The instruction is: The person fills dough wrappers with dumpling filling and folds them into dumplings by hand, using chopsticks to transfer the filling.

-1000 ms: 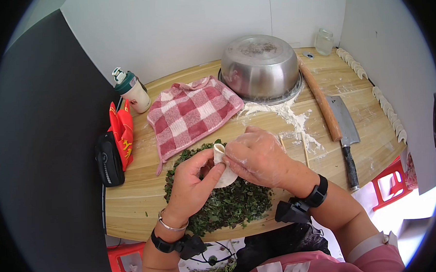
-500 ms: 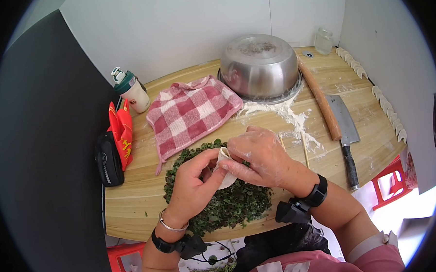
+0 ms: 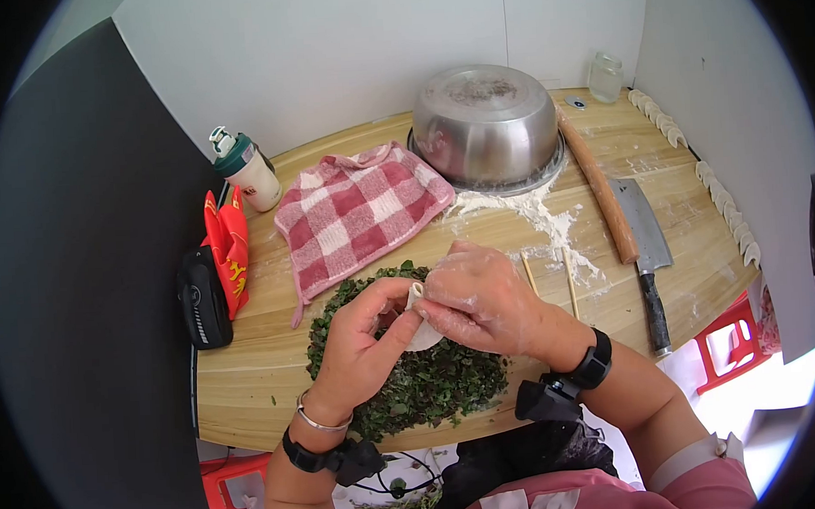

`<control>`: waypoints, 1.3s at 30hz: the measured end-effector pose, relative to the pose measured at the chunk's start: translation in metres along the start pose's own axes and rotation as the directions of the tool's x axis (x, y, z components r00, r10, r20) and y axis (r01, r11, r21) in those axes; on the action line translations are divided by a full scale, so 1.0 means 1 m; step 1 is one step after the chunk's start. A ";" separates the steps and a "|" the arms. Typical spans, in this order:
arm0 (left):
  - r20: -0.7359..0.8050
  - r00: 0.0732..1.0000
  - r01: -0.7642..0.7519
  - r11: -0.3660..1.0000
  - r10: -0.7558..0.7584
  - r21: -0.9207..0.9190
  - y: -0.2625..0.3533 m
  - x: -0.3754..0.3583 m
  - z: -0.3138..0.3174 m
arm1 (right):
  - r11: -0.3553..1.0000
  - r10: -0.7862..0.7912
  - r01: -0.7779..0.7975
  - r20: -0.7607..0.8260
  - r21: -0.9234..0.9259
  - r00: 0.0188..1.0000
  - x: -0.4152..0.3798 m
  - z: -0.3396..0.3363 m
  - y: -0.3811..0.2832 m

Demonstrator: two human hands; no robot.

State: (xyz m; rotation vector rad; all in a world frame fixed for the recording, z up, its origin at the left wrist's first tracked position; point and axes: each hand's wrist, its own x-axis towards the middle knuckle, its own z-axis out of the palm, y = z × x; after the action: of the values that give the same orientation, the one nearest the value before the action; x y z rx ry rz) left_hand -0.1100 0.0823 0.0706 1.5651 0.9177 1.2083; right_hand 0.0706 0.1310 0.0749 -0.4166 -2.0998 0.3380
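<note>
A pale folded dumpling [image 3: 423,336] is pinched between both hands, above a heap of chopped greens [image 3: 440,380]. My left hand [image 3: 365,334] grips its left side with thumb and fingers. From the right, my right hand [image 3: 482,297] pinches the upper edge, its knuckles dusted with flour. The fingers cover much of the dumpling, and any filling inside it is hidden. Two wooden chopsticks [image 3: 571,282] lie just beyond my right hand, partly hidden by it.
An upturned steel basin [image 3: 484,128] stands at the back amid spilled flour. A rolling pin [image 3: 597,182] and cleaver [image 3: 642,221] lie to the right, with rows of dumplings [image 3: 724,206] along the edge. At left are a checked towel [image 3: 360,211], bottle [image 3: 248,175] and black case [image 3: 203,300].
Both hands stay over the greens. The fingers have shifted slightly along the dumpling's edge, and its top opening looks narrower.
</note>
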 end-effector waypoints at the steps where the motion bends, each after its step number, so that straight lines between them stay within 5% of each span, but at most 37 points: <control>1: 0.001 1.000 0.001 1.000 -0.001 0.000 0.000 0.000 -0.002 | 1.000 0.025 -0.025 0.021 0.009 0.999 0.000 -0.001 0.000; 4: 0.039 0.999 -0.040 0.990 0.035 0.136 -0.001 0.000 -0.006 | 0.990 0.137 -0.135 0.079 -0.032 0.987 0.003 -0.011 -0.005; 9: 0.011 0.997 -0.078 0.962 0.077 0.262 -0.002 -0.001 -0.001 | 0.993 0.077 -0.073 0.038 -0.093 0.996 0.000 -0.003 -0.003; 23: 0.039 0.996 -0.088 0.971 0.081 0.223 -0.002 -0.001 -0.006 | 0.999 -0.041 0.040 -0.039 -0.036 0.998 0.001 -0.003 -0.001; 25: 0.052 0.996 -0.076 0.973 0.066 0.217 0.000 -0.001 -0.006 | 0.995 0.104 -0.104 0.158 -0.012 0.982 0.003 -0.015 -0.004; 28: 0.062 0.995 -0.091 0.944 0.075 0.316 0.003 0.000 -0.006 | 0.978 0.197 -0.205 0.171 0.029 0.965 0.002 -0.013 -0.006; 39: 0.053 0.992 -0.127 0.909 0.116 0.398 0.005 0.001 -0.006 | 0.981 0.183 -0.188 0.099 0.046 0.978 0.000 -0.003 -0.003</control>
State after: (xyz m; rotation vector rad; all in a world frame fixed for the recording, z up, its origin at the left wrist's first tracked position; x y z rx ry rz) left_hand -0.1156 0.0837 0.0759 1.9851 1.1147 1.1265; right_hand 0.0728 0.1287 0.0780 -0.5756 -2.1429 0.5333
